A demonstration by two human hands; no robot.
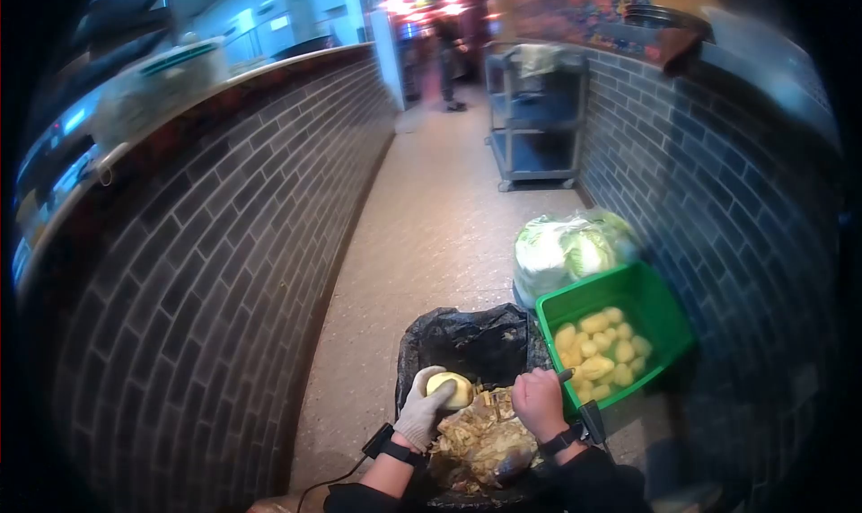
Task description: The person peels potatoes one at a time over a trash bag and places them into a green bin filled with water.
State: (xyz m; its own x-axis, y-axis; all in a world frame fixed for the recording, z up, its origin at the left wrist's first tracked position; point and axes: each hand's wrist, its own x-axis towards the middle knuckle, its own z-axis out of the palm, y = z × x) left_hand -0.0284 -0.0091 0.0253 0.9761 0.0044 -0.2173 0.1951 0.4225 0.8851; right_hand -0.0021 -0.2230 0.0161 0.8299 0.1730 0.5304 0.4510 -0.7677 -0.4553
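Observation:
My left hand (pixel 420 414), in a pale glove with grey fingertips, grips a pale yellow, peeled-looking potato (pixel 451 391). To its right my bare right hand (pixel 540 403) is closed around a tool, whose dark handle end (pixel 566 376) pokes out beside the fist; its working end is hidden. Both hands are over a bin lined with a black bag (pixel 467 333). A heap of brownish-yellow peelings (pixel 485 441) fills the near part of it. Right of the bin stands a green crate (pixel 664 333) with many pale peeled potatoes (pixel 597 347) inside.
Behind the crate sits a clear plastic bag of cabbages (pixel 575 248). A grey trolley (pixel 539 122) stands farther along the right brick wall (pixel 682 172). Another brick wall (pixel 224 235) lines the left. Down the corridor floor (pixel 413 217), a person (pixel 449 60) stands near bright lights.

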